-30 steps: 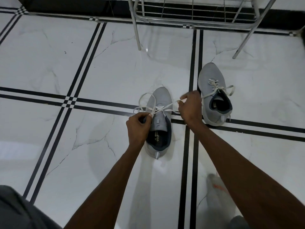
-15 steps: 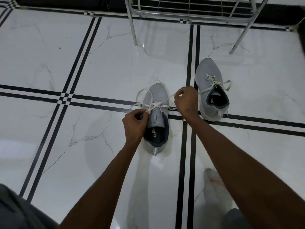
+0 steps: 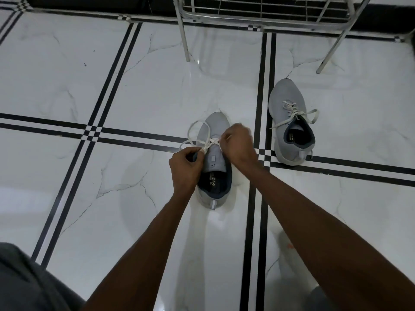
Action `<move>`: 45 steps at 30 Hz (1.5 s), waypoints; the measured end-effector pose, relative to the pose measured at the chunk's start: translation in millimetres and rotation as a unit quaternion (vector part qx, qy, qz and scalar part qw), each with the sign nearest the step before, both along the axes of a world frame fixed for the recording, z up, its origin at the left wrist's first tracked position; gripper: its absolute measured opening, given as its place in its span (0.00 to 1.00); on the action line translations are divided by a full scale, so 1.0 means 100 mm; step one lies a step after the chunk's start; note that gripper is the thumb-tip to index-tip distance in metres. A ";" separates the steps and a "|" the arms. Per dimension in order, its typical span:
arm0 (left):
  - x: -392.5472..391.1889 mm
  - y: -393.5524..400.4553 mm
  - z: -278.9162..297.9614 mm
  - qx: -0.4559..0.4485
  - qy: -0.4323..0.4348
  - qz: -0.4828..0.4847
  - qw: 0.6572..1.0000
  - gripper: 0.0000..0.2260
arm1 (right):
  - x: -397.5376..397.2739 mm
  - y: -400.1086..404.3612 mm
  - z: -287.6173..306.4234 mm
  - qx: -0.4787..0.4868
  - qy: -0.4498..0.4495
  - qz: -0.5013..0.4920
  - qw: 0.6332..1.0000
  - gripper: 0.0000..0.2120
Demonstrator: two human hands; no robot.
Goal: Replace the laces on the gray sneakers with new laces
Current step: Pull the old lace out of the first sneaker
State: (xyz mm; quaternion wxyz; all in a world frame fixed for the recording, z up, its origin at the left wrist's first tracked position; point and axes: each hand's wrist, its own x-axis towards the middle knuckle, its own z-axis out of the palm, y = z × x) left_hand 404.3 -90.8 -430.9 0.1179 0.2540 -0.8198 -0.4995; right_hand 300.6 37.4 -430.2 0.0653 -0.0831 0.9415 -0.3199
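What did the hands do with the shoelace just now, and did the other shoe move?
The right hand slid in from beside the near sneaker to over its laces, closer to the left hand, so the stretched strand it pinches got shorter. The left hand kept its pinch on the white lace. The loop to the left stayed, and the other sneaker did not move, its bow still tied.

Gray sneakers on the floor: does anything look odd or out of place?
Nothing damaged. The far gray sneaker sits apart, its white lace tied, while both hands work the near gray sneaker's lace.
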 end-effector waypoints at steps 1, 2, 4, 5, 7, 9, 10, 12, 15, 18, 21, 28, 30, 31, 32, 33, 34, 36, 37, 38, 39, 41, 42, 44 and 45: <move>0.00 -0.01 0.00 0.000 0.000 0.006 1.000 0.04 | -0.06 0.14 0.06 -0.030 0.026 -0.078 0.996 0.10; 0.01 -0.03 0.00 0.001 -0.001 0.013 1.000 0.04 | -0.13 0.29 0.11 -0.041 0.032 -0.131 0.990 0.10; 0.02 -0.05 0.00 0.000 -0.003 0.016 1.000 0.05 | -0.27 0.52 0.15 -0.049 0.006 -0.162 0.986 0.07; 0.03 -0.06 0.00 -0.004 -0.004 0.015 1.000 0.05 | -0.29 0.57 0.16 -0.055 -0.008 -0.146 0.988 0.12; 0.01 -0.04 0.00 -0.010 -0.006 0.007 1.000 0.05 | -0.21 0.49 0.21 -0.093 -0.016 -0.112 0.989 0.20; -0.01 -0.03 -0.02 -0.018 -0.012 0.000 1.000 0.06 | -0.01 0.32 0.24 -0.118 -0.009 -0.069 0.991 0.18; -0.02 -0.03 -0.02 -0.027 -0.016 -0.005 0.999 0.06 | 0.09 0.24 0.26 -0.112 -0.027 -0.039 0.993 0.17; -0.05 -0.02 -0.03 -0.053 -0.021 -0.017 0.998 0.08 | 0.25 0.11 0.24 -0.083 -0.057 0.016 0.995 0.16; -0.07 0.00 0.01 -0.085 -0.019 -0.045 0.995 0.06 | 0.32 0.06 0.10 -0.057 -0.016 0.044 0.997 0.07; -0.06 -0.08 0.04 -0.090 -0.002 -0.030 0.995 0.05 | 0.26 0.15 0.06 -0.043 -0.013 0.013 0.999 0.07; -0.04 -0.18 0.05 -0.074 -0.010 0.014 0.997 0.03 | 0.17 0.29 0.09 -0.099 -0.079 -0.036 0.991 0.07; -0.25 -0.06 0.11 -0.211 0.050 -0.166 0.962 0.12 | 0.23 0.24 0.09 -0.107 -0.101 -0.015 0.989 0.06; -0.35 -0.03 0.09 -0.242 0.052 -0.230 0.941 0.10 | 0.23 0.26 0.11 -0.119 -0.105 -0.013 0.987 0.06; -0.38 -0.01 0.06 -0.250 0.045 -0.247 0.935 0.08 | 0.24 0.25 0.12 -0.128 -0.110 -0.016 0.985 0.06; -0.39 0.00 0.03 -0.256 0.039 -0.254 0.932 0.07 | 0.25 0.25 0.14 -0.137 -0.117 -0.020 0.983 0.06; -0.39 0.01 0.01 -0.259 0.034 -0.255 0.931 0.06 | 0.26 0.24 0.15 -0.145 -0.127 -0.025 0.981 0.06; -0.39 0.01 0.00 -0.261 0.033 -0.252 0.931 0.06 | 0.26 0.24 0.15 -0.150 -0.136 -0.030 0.979 0.06; -0.38 -0.03 0.01 -0.252 0.031 -0.209 0.944 0.06 | 0.27 0.26 0.14 -0.152 -0.149 -0.043 0.976 0.06; -0.39 -0.07 0.02 -0.229 0.025 -0.152 0.961 0.05 | 0.26 0.27 0.14 -0.154 -0.151 -0.053 0.975 0.06; -0.40 -0.13 0.03 -0.187 0.014 -0.077 0.979 0.05 | 0.26 0.27 0.13 -0.157 -0.149 -0.059 0.975 0.06; -0.41 -0.20 0.04 -0.141 -0.001 -0.004 0.990 0.05 | 0.25 0.28 0.13 -0.158 -0.146 -0.062 0.975 0.07; -0.41 -0.28 0.05 -0.101 -0.007 0.046 0.994 0.05 | 0.26 0.26 0.15 -0.153 -0.153 -0.058 0.975 0.07; -0.40 -0.27 0.09 -0.111 0.007 0.018 0.994 0.06 | 0.27 0.25 0.16 -0.149 -0.152 -0.052 0.976 0.07; -0.39 -0.18 0.16 -0.155 0.042 -0.107 0.981 0.10 | 0.27 0.23 0.17 -0.142 -0.140 -0.048 0.979 0.06; -0.38 -0.13 0.17 -0.185 0.045 -0.170 0.967 0.11 | 0.28 0.22 0.17 -0.137 -0.137 -0.048 0.980 0.06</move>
